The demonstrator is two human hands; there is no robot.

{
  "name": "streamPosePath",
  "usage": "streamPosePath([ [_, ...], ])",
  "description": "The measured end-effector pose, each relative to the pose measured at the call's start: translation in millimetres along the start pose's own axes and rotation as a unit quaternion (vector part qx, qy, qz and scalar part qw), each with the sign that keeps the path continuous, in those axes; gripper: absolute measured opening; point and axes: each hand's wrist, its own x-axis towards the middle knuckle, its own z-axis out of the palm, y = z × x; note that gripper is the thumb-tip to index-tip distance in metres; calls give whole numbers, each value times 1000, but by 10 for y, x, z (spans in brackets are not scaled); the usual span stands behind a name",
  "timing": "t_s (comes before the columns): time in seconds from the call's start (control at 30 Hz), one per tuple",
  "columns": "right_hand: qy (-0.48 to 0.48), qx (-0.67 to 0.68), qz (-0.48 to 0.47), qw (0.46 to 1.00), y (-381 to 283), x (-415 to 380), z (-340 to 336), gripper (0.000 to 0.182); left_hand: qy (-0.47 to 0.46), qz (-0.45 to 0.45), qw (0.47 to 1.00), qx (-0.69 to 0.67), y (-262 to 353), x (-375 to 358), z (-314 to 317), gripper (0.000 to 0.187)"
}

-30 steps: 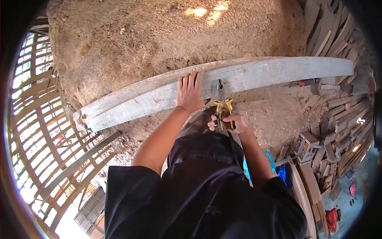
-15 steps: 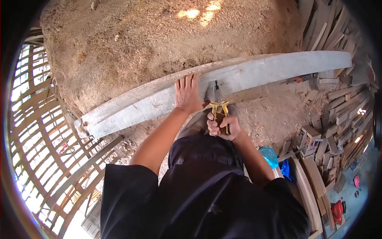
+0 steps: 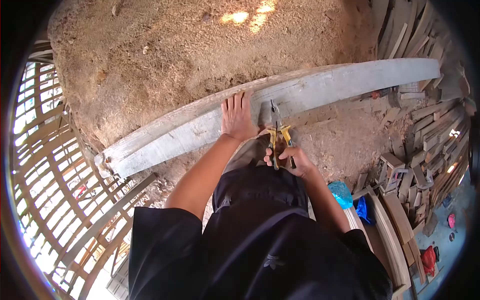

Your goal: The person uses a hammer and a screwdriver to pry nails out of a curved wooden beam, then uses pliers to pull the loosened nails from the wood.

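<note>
A long grey weathered plank (image 3: pixel 320 87) lies across the view on sawdust-covered ground. My left hand (image 3: pixel 237 117) rests flat on its near face, fingers spread. My right hand (image 3: pixel 290 159) grips the yellow handles of a pair of pliers (image 3: pixel 277 132). The pliers' dark jaws point up at the plank's lower edge, just right of my left hand. Whether the jaws hold anything is too small to tell.
A big sawdust mound (image 3: pixel 200 50) rises behind the plank. Stacked wood offcuts and slats (image 3: pixel 425 160) crowd the right side. A blue plastic bag (image 3: pixel 341 194) lies by my right elbow. A wooden lattice frame (image 3: pixel 55 165) stands at the left.
My right hand opened a little on the pliers' handles and tilted them slightly right. The left hand stayed flat on the plank. The view shifted a bit.
</note>
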Motion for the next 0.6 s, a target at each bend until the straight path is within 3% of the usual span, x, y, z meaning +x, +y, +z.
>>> streamPosePath([
  [0.17, -120, 24, 6, 993, -107, 161, -301, 53, 2, 0, 1000, -10, -9, -21, 18, 111],
  [0.33, -167, 51, 19, 984, -20, 434, -402, 56, -13, -7, 1000, -4, 11, -28, 10, 109],
  [0.6, -166, 125, 38, 977, 59, 237, -17, 49, 18, 4, 1000, 11, -14, -49, 51, 115],
])
